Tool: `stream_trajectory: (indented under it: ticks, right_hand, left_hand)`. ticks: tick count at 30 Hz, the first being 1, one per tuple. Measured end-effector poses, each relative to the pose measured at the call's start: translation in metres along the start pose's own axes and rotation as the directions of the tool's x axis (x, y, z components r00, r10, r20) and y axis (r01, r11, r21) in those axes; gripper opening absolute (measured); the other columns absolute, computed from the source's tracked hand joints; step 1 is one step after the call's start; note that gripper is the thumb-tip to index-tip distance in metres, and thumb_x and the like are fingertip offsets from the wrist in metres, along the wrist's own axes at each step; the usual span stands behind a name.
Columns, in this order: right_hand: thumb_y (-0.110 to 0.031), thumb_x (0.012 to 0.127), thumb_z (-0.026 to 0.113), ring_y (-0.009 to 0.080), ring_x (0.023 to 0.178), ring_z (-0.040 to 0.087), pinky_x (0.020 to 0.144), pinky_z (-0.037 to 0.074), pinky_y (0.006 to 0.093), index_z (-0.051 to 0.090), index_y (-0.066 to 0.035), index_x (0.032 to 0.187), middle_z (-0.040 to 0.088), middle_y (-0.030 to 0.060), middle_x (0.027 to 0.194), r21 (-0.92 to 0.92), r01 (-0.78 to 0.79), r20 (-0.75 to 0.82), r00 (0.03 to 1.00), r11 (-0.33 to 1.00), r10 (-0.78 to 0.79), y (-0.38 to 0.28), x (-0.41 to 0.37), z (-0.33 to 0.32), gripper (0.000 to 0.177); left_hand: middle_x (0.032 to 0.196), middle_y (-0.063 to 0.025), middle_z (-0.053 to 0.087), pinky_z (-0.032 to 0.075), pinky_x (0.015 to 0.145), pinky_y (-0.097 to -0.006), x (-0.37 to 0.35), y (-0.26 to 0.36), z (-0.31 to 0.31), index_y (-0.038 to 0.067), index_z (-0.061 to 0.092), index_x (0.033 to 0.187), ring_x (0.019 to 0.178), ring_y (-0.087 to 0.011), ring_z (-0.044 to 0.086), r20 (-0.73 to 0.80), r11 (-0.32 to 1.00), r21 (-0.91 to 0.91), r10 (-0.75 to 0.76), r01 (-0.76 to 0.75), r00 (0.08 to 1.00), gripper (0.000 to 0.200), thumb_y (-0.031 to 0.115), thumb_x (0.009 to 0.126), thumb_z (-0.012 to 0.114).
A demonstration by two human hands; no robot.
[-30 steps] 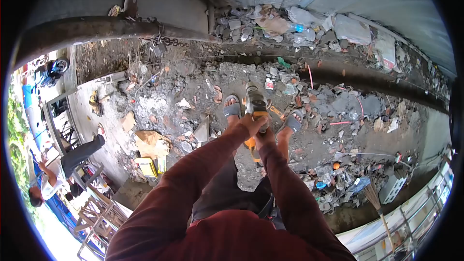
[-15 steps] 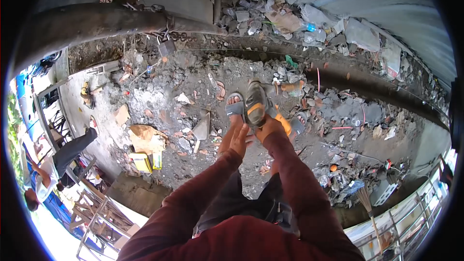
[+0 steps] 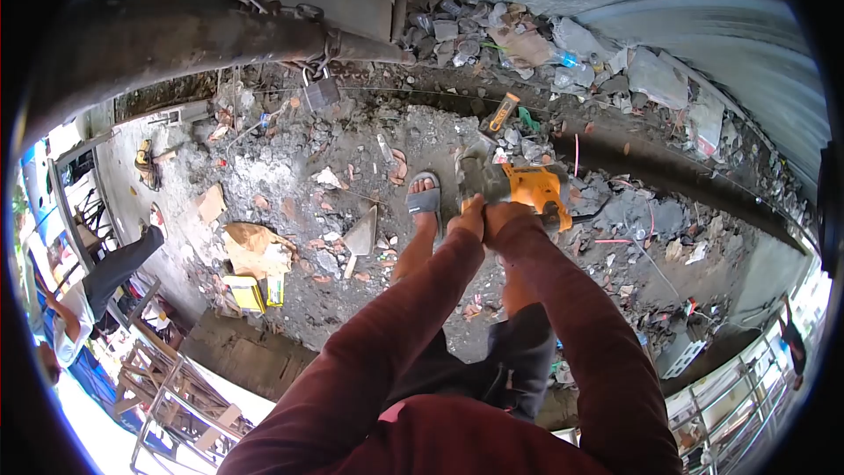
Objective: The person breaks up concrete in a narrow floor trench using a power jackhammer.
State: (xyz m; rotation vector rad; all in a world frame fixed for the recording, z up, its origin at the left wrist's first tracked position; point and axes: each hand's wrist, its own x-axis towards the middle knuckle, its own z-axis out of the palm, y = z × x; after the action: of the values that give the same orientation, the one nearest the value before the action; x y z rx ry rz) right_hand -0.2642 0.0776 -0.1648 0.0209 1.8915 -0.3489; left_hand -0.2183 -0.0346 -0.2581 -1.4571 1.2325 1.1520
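Note:
An orange and dark grey demolition hammer (image 3: 534, 186) lies across the space ahead of my feet, its orange body to the right and a side handle (image 3: 504, 112) pointing up in the view. My left hand (image 3: 469, 216) is closed at the lower edge of the grey front part. Right beside it, my right hand (image 3: 507, 215) is closed against the tool's lower side. The fingers of both hands are partly hidden. A black cord (image 3: 591, 214) leaves the right end. My sandalled foot (image 3: 424, 195) stands to the left of the tool.
Rubble and broken pieces cover the ground. A trowel (image 3: 361, 235) lies left of my foot, near cardboard (image 3: 257, 249) and a yellow box (image 3: 244, 293). A padlock (image 3: 320, 91) hangs from a thick pipe (image 3: 193, 35). Another person (image 3: 119, 277) is at the far left.
My left hand was open, fingers spread; now it is closed at the tool beside my right hand. The demolition hammer has turned, so its orange body now points right.

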Motion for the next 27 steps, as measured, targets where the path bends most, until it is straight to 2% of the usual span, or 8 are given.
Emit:
stream_trajectory:
  ticks: [6,9,11,16,18,21,25,27]
  right_hand:
    - [-0.037,0.091,0.06,0.0332,0.111,0.071,0.093,0.056,0.0456,0.075,-0.012,0.116,0.074,0.0163,0.115,-0.049,-0.013,0.022,1.0,0.999,0.014,0.026,0.013,-0.027,0.038]
    - [-0.041,0.085,0.074,0.0315,0.111,0.071,0.094,0.057,0.0436,0.077,-0.015,0.115,0.075,0.0137,0.115,-0.029,-0.036,0.012,0.999,0.999,0.036,0.027,0.008,-0.022,0.04]
    - [-0.041,0.084,0.074,0.0316,0.112,0.071,0.094,0.057,0.0434,0.077,-0.015,0.115,0.075,0.0131,0.115,-0.12,-0.027,0.001,1.0,0.992,0.027,0.031,0.015,-0.032,0.04]
    - [-0.04,0.082,0.076,0.0319,0.111,0.071,0.095,0.057,0.043,0.076,-0.015,0.115,0.075,0.0136,0.115,-0.128,0.004,0.023,1.0,0.992,-0.001,0.033,0.018,-0.038,0.041]
    - [-0.041,0.08,0.079,0.0319,0.111,0.071,0.094,0.057,0.0429,0.076,-0.014,0.115,0.075,0.0143,0.115,-0.112,-0.004,-0.001,1.0,0.994,0.004,0.033,0.02,-0.039,0.044]
    - [-0.043,0.077,0.082,0.0318,0.111,0.071,0.094,0.057,0.0431,0.076,-0.013,0.115,0.075,0.0147,0.115,-0.108,-0.009,-0.014,1.0,0.994,0.007,0.035,0.028,-0.041,0.049]
    - [-0.035,0.088,0.066,0.0343,0.11,0.07,0.094,0.056,0.0457,0.077,-0.011,0.111,0.075,0.0171,0.113,-0.129,0.036,-0.009,0.999,0.991,-0.038,0.042,0.042,-0.03,0.035]
    - [-0.032,0.088,0.066,0.0342,0.11,0.07,0.094,0.056,0.0461,0.076,-0.009,0.112,0.074,0.0182,0.114,-0.085,0.154,-0.113,0.98,0.984,-0.163,0.057,0.091,0.009,0.035]
  left_hand:
    - [0.126,-0.0264,0.067,0.048,0.102,-0.0369,0.019,0.017,0.03,-0.015,0.062,0.125,0.117,-0.0336,0.066,0.15,0.847,0.471,0.199,-0.247,0.969,0.091,0.066,0.084,0.07]
    - [0.124,-0.0279,0.068,0.047,0.104,-0.0352,0.035,-0.003,0.038,-0.013,0.064,0.124,0.121,-0.033,0.065,0.145,0.897,0.396,0.149,-0.195,0.978,0.094,0.072,0.086,0.061]
    - [0.102,-0.0163,0.073,0.056,0.076,-0.0377,0.042,0.005,0.051,0.005,0.068,0.125,0.087,-0.0278,0.072,0.132,0.788,0.524,0.299,-0.322,0.945,0.071,0.066,0.101,0.04]
    - [0.099,-0.0156,0.073,0.057,0.072,-0.0373,0.025,0.015,0.05,-0.004,0.069,0.117,0.087,-0.026,0.071,0.038,0.954,0.26,0.146,-0.151,0.989,0.079,0.07,0.093,0.054]
    - [0.121,-0.0241,0.07,0.05,0.099,-0.0371,0.0,0.03,0.047,-0.01,0.064,0.127,0.114,-0.0293,0.068,0.057,0.976,0.199,0.077,-0.087,0.995,0.085,0.066,0.09,0.061]
    - [0.123,-0.0234,0.069,0.051,0.095,-0.0366,0.013,0.029,0.051,-0.013,0.063,0.126,0.112,-0.0285,0.069,0.098,0.992,0.077,0.094,-0.102,0.991,0.087,0.066,0.089,0.063]
    - [0.126,-0.0218,0.069,0.052,0.096,-0.0384,0.044,0.021,0.054,-0.001,0.061,0.135,0.113,-0.0307,0.069,0.114,0.996,0.031,0.075,-0.079,0.991,0.072,0.059,0.095,0.058]
    - [0.128,-0.0171,0.069,0.052,0.099,-0.0428,0.078,0.024,0.042,0.019,0.057,0.139,0.117,-0.0338,0.067,0.252,0.688,0.6,0.322,-0.408,0.913,0.047,0.046,0.102,0.049]
